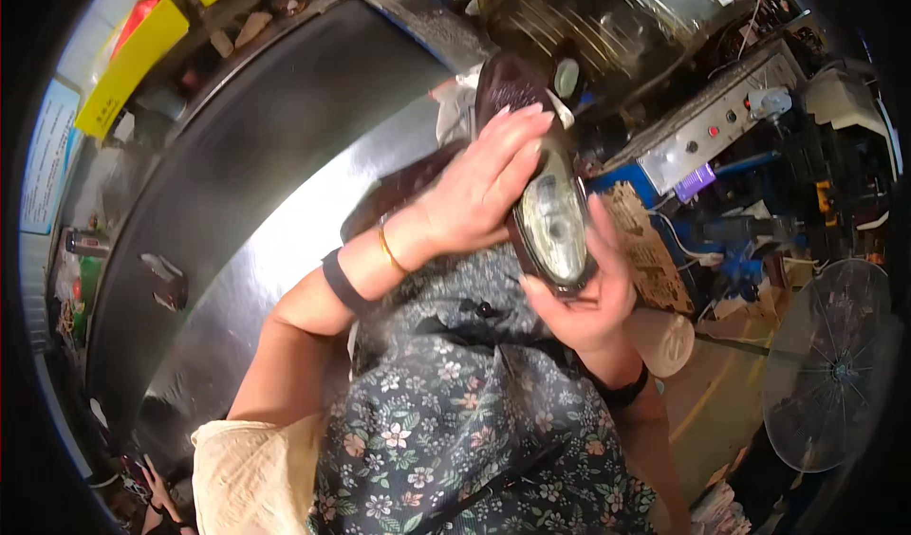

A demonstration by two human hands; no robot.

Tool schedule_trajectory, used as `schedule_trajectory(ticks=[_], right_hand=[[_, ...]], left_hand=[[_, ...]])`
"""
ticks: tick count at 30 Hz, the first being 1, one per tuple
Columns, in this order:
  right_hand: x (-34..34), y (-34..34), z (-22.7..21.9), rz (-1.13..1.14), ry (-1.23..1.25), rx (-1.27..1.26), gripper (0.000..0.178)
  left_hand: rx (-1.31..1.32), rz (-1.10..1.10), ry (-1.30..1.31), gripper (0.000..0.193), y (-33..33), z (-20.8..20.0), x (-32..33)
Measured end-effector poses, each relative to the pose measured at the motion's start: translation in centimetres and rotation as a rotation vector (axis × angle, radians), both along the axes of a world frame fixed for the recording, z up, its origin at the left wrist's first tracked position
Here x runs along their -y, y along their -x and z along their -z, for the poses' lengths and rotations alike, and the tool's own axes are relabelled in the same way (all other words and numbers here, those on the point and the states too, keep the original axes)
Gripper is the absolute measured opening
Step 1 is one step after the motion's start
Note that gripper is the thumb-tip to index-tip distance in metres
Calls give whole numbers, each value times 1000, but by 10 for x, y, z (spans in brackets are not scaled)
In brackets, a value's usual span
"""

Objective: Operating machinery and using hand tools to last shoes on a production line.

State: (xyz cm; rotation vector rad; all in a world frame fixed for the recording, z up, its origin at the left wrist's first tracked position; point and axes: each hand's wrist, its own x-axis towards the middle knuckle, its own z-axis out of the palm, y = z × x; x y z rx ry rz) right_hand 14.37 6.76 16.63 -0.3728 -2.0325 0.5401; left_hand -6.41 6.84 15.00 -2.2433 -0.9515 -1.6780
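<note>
A dark, glossy shoe [512,82] is between my two hands, with its toe pointing away from me and its pale insole [555,227] facing up at the heel end. My left hand [489,179] reaches across the shoe's middle, fingers together and bent over it; its thumb is hidden. Around the heel end, my right hand [593,293] is closed, the thumb on the near side and the fingers along the right side. Some whitish material [457,108] shows beside the toe. A second dark shoe [166,282] lies on the black belt to the left.
The curved black conveyor belt [256,118] runs along my left. At the right stand a control panel with buttons [721,122], a worn brown board [650,246] and a round wire guard [835,369]. A yellow box [133,65] sits far left. Another person's hand [159,492] shows at lower left.
</note>
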Motion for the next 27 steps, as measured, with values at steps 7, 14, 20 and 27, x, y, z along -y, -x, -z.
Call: schedule_trajectory(ticks=[7, 14, 20, 27], right_hand=[[36, -35, 26, -72, 233, -3, 84], [46, -43, 30, -76, -23, -73, 84], [55, -49, 31, -43, -25, -116, 83], [56, -53, 29, -32, -2, -108, 84]], left_hand=[[-233, 11, 41, 64, -17, -1, 31], [-268, 4, -4, 80, -27, -14, 45], [-266, 66, -64, 106, -36, -12, 40], [-189, 73, -94, 120, -41, -5, 39]])
